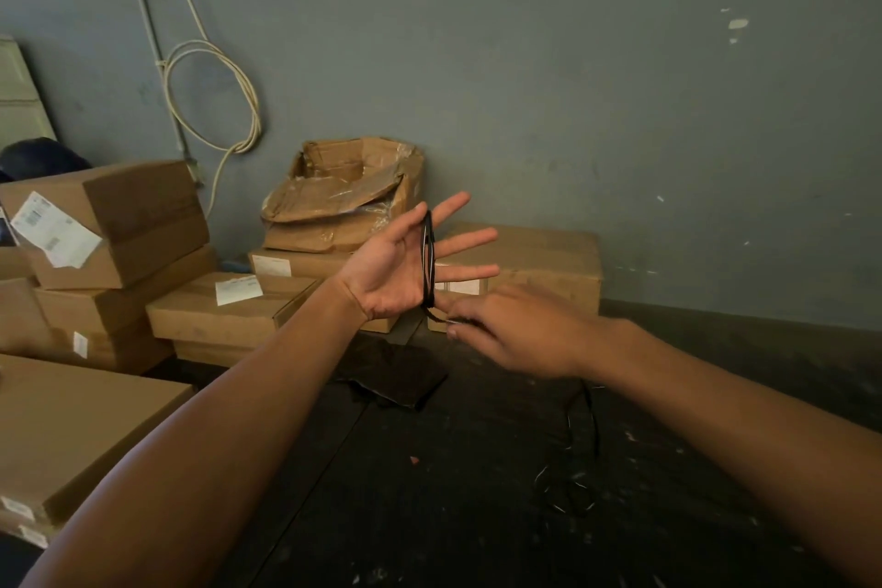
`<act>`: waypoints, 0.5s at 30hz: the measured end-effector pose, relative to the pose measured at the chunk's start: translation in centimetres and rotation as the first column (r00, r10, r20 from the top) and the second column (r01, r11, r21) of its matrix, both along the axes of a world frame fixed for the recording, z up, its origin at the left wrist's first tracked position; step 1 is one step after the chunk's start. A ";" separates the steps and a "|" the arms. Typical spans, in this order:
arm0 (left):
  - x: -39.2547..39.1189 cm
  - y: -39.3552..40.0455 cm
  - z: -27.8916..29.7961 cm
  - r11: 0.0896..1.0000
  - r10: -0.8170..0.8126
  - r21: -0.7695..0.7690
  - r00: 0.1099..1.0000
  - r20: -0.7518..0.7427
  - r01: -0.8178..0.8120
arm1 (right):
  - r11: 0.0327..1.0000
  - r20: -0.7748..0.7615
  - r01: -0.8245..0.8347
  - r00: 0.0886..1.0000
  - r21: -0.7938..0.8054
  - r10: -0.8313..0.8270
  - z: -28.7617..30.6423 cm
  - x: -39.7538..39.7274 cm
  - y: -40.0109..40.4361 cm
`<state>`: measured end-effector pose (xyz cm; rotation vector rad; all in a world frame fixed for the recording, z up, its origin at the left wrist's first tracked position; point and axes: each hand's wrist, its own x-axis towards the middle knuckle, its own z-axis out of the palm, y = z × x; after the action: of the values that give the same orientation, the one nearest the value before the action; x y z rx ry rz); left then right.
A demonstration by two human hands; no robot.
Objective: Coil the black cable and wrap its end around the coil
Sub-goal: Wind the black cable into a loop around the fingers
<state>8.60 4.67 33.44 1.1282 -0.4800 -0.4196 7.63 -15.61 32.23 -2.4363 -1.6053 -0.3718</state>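
Note:
My left hand (401, 272) is raised palm up with its fingers spread apart. Several loops of the thin black cable (428, 260) run across that palm between thumb side and little-finger side. My right hand (515, 329) sits just below and to the right, fingers pinched on the cable where it leaves the coil. From under the right hand the rest of the cable hangs down and lies in loose tangles on the dark floor (580, 449).
Cardboard boxes (119, 224) are stacked at the left and along the grey wall; a torn open box (343, 191) sits on top behind my hands. A white cord (215, 96) hangs looped on the wall. A dark cloth (401, 377) lies on the floor.

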 end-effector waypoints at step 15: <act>-1.4 -0.4 -2.8 0.920 -0.191 0.331 0.977 -0.095 0.212 | 0.978 0.143 0.146 0.975 0.150 -0.168 8.7 3.6 -2.3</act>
<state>7.16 4.31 30.62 1.4001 -0.4838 -0.7365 11.25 -17.93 40.93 -2.4868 -1.3921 -0.6909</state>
